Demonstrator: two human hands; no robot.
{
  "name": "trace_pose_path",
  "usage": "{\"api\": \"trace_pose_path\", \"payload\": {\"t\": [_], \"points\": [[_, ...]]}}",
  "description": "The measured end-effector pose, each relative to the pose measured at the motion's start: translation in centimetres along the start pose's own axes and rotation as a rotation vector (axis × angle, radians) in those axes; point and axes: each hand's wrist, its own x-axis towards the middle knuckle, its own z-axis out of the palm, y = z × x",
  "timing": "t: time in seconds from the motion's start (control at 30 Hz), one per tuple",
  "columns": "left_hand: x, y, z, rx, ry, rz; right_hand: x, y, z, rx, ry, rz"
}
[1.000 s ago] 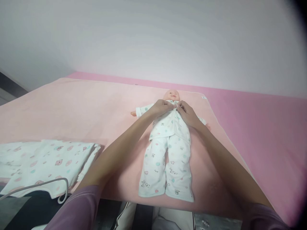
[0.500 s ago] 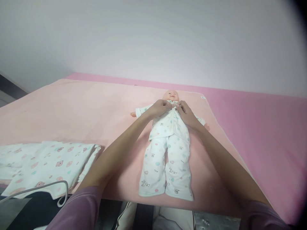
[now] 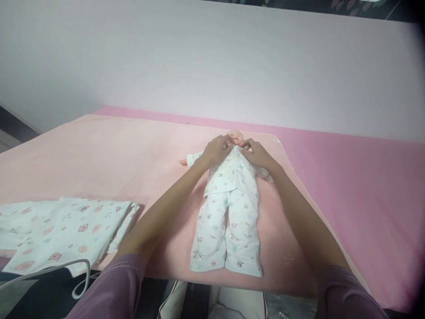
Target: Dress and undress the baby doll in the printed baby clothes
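Note:
A baby doll (image 3: 237, 137) lies on its back, its head at the far end. It wears a white printed shirt (image 3: 229, 175) with a buttoned front and matching pants (image 3: 226, 235). My left hand (image 3: 216, 151) is at the left side of the shirt's collar, fingers curled and pinching the cloth. Opposite it, my right hand (image 3: 258, 155) grips the collar's other side just under the doll's chin. The fingertips are small in view and partly hide the neckline. One doll hand shows past the left sleeve; the other is hidden behind my right arm.
A peach mat (image 3: 149, 146) lies under the doll, over a pink surface (image 3: 348, 190). Folded white printed cloth (image 3: 73, 230) lies at the near left. A pale cable (image 3: 49, 269) loops in front of it. A grey-white wall (image 3: 212, 62) rises behind.
Both hands have moved from the top of the shirt's front opening, apart and up to the two sides of the collar. The view has tilted up slightly.

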Motion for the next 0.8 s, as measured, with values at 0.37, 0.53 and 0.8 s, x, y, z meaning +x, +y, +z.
{"api": "trace_pose_path", "payload": {"t": [0.37,0.53,0.8], "points": [[1.4,-0.9,2.0,-0.155,0.150,0.032,1.7,0.7,1.8,0.329,0.148,-0.027],[1.4,-1.1,1.7,-0.266,0.077,-0.048,1.7,0.5,2.2,0.359,0.160,0.035],[0.7,-0.1,1.1,-0.377,0.054,-0.106,1.6,0.8,1.7,0.299,0.126,0.027]]}}
